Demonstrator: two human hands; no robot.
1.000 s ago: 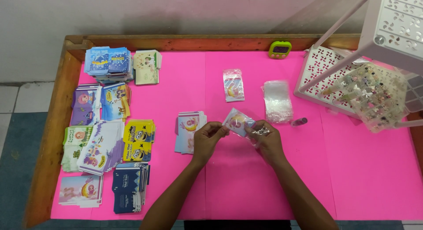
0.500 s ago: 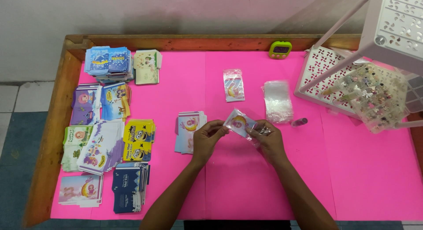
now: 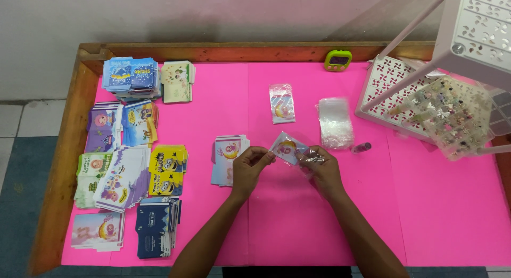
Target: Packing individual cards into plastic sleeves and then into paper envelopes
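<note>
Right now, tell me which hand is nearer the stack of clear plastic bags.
Right. The right hand sits just below the stack of clear plastic bags, pinching the small card's sleeve end. The left hand holds the card's other end, further left.

table cover (image 3: 436, 214) pink | timer (image 3: 338, 60) green | card stack (image 3: 167, 169) yellow | rack (image 3: 388, 92) white lattice

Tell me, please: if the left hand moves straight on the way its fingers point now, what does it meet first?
Probably the small card in a clear sleeve, which the left hand already pinches; past it lies the right hand.
</note>
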